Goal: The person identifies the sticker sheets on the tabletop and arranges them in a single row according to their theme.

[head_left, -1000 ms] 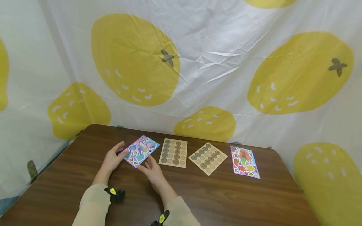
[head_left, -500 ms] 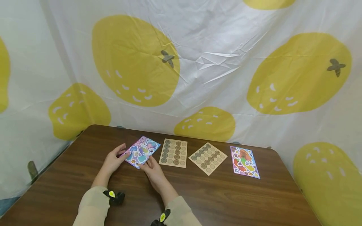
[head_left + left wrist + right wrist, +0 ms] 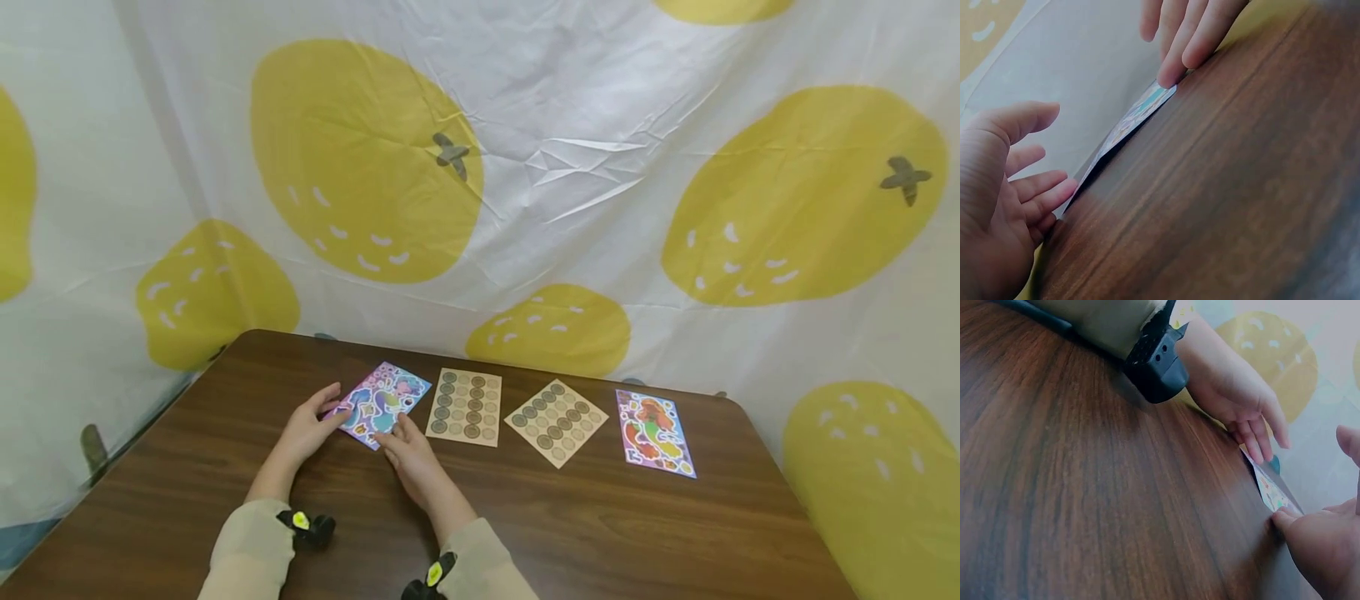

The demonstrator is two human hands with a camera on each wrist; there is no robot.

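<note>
A purple-and-blue mermaid sticker sheet (image 3: 384,402) lies diagonally on the table at the left of the row. My left hand (image 3: 309,427) is at its left edge, fingertips touching it; in the left wrist view that hand (image 3: 1007,206) has its thumb raised and apart from the other fingers. At the sheet's near right edge, my right hand (image 3: 414,463) rests its fingertips. Seen low from the left wrist, the sheet (image 3: 1127,125) looks flat or nearly so between both hands. The right wrist view shows the right hand (image 3: 1329,547) at the sheet's near end (image 3: 1271,495).
Two tan sheets of round stickers, one straight (image 3: 465,408) and one turned diagonally (image 3: 557,423), lie to the right. Beyond them is another mermaid sticker sheet (image 3: 656,433). A lemon-print curtain (image 3: 555,217) hangs behind the brown wooden table (image 3: 570,533). Dark cameras (image 3: 1157,369) sit on the wrists.
The head view has shifted slightly. Both hands stay at the edges of the purple-and-blue sheet, with small finger shifts. The other sheets have not moved.
</note>
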